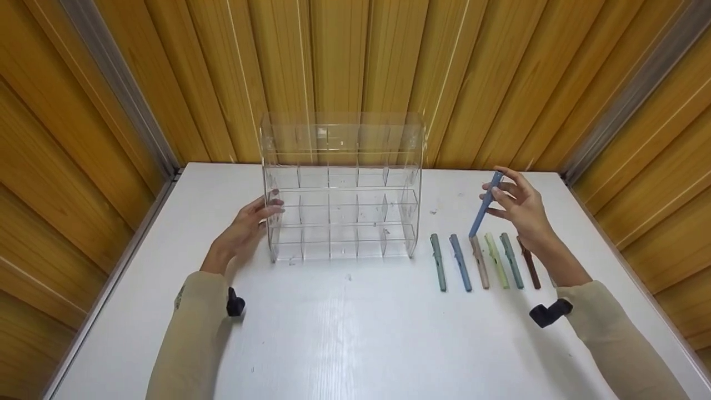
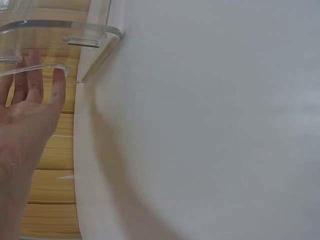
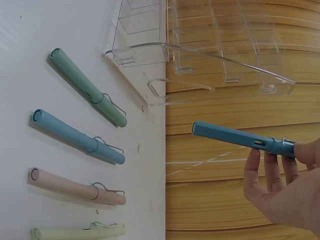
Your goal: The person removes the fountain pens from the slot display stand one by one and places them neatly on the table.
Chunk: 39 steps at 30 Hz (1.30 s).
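My right hand (image 1: 519,205) pinches a blue capped pen (image 1: 485,206) near its clip end, between thumb and fingers. The pen is tilted, its free end pointing down toward the row of pens on the table. In the right wrist view the held pen (image 3: 230,137) shows a small slot in its barrel and a wire clip. My left hand (image 1: 244,225) is at the left side of a clear acrylic rack (image 1: 343,225), fingers fairly straight and fingertips at its side panel. Through the clear plastic in the left wrist view, the left hand's fingers (image 2: 35,82) show.
Several pens lie side by side right of the rack: green (image 1: 438,262), blue (image 1: 460,262), beige (image 1: 480,263), pale yellow-green (image 1: 497,261), another green (image 1: 511,261) and brown (image 1: 529,264). The rack has tiered compartments on a white table (image 1: 333,333). Wood-patterned walls (image 1: 339,55) enclose the back and sides.
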Motion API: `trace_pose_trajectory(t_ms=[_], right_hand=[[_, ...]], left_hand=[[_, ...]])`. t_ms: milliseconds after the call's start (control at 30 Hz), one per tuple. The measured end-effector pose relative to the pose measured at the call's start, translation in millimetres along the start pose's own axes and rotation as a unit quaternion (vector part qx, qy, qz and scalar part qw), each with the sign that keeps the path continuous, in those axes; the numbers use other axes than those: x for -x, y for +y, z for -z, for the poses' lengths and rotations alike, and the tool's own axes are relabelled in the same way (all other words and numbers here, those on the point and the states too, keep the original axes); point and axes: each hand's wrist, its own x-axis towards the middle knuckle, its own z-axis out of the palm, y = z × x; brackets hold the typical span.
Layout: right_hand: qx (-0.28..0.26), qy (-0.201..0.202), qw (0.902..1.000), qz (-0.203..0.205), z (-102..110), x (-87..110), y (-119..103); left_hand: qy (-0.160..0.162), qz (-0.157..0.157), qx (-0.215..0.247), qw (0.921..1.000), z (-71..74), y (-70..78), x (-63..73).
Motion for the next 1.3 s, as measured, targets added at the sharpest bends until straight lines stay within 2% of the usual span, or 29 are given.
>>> trace_pose_trajectory(t_ms=[133,367,700,1033,1100,1300], right_hand=[[-0.004,-0.005,1.0,-0.005,6.7,2.0,5.6],[0.024,-0.005,0.9996,-0.012,20.2,7.2,13.1],[0.041,0.031,0.9982,-0.032,45.6,13.5,26.2],[0.099,0.064,0.9865,-0.114,70.3,17.2,30.4],[0.122,0.067,0.983,-0.12,74.7,16.3,30.9],[0.147,0.077,0.9784,-0.124,91.3,19.0,34.7]], left_hand=[[0.007,0.009,0.008,0.9999,-0.6,-2.2,0.0],[0.01,0.0,-0.04,0.9991,-2.2,-4.1,0.1],[0.009,-0.001,-0.01,0.9999,-2.6,-8.0,1.0],[0.008,-0.004,0.007,0.9999,-2.8,-7.7,3.8],[0.005,-0.008,0.011,0.9999,-2.1,-8.1,3.1],[0.006,-0.005,0.008,0.9999,-3.3,-9.4,0.5]])
